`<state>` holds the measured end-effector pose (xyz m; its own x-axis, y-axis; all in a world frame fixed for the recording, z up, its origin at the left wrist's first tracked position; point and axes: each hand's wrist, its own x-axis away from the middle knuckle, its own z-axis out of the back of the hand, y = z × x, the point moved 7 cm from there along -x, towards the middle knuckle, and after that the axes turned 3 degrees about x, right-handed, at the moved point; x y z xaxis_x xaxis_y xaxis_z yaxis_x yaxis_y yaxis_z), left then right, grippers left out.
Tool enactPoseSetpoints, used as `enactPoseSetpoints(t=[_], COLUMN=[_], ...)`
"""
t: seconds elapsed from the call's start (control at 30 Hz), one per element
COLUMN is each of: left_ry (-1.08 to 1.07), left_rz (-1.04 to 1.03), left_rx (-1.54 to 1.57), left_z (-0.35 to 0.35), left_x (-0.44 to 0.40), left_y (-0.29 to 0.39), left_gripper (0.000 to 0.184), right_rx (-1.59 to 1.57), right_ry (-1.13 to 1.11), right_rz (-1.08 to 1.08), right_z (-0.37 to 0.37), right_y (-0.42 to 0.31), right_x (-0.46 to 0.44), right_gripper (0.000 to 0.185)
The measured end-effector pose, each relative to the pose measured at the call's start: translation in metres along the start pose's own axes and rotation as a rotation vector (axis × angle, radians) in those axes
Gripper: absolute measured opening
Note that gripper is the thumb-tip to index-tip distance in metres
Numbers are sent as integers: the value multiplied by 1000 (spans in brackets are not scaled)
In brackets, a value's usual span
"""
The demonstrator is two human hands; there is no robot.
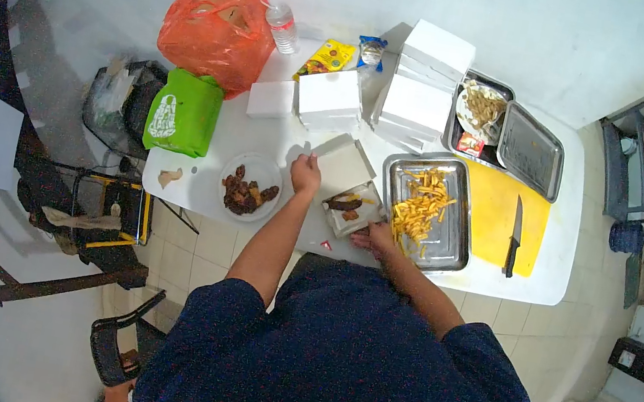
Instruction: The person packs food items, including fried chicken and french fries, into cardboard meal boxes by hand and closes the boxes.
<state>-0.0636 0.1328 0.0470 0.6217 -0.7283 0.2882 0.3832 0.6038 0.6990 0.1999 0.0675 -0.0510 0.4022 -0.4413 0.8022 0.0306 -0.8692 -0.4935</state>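
An open white cardboard takeaway box (341,232) sits at the table's front edge, its lid (342,165) folded back. Inside lie dark browned meat pieces (344,206) and some fries. My right hand (374,238) grips the box's near right corner. Beside the lid's left edge, my left hand (306,174) is closed; whatever its fingers hold, if anything, is hidden. A clear round container (222,208) with dark cooked meat (247,192) stands left of my left forearm. Right of the box, fries (423,205) fill part of a metal tray (450,252).
Stacked white boxes (414,106) stand at the back. A knife (515,233) lies on a yellow cutting board (485,194) at the right. Behind the fries, another tray (535,147) leans over a plate of food (480,112). Orange (217,39) and green bags (183,114) sit at the left.
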Motion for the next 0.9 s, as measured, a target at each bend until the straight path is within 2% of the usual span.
enactPoseSetpoints(t=[0.07,0.2,0.3,0.4,0.5,0.6,0.8,0.9], left_ry=[-20,-122,-296,-284,-253,-286,-158,-240], left_rz=[-14,-134,-177,-167,-251,-169,-342,-193], left_rx=[13,147,151,132,154,167,212,246], left_z=[-20,-54,-85,-57,-41,-36,-34,-46], left_x=[-6,-4,-9,25,53,78,112,120], left_y=[-16,-42,-81,-51,-36,-35,-37,-47], left_gripper=[52,79,84,85,89,92,98,99], right_rx=[-35,-77,-55,-28,-67,-38,69,227], right_ry=[17,-25,29,59,53,25,44,67], right_rz=[19,-11,-19,-38,-71,-59,-37,25], right_z=[17,-2,-7,-4,-5,-3,2,13], right_y=[21,5,-5,-3,-1,0,-3,-7], right_x=[-31,-5,4,7,9,8,17,16], right_gripper=[34,36,37,37,37,38,37,30])
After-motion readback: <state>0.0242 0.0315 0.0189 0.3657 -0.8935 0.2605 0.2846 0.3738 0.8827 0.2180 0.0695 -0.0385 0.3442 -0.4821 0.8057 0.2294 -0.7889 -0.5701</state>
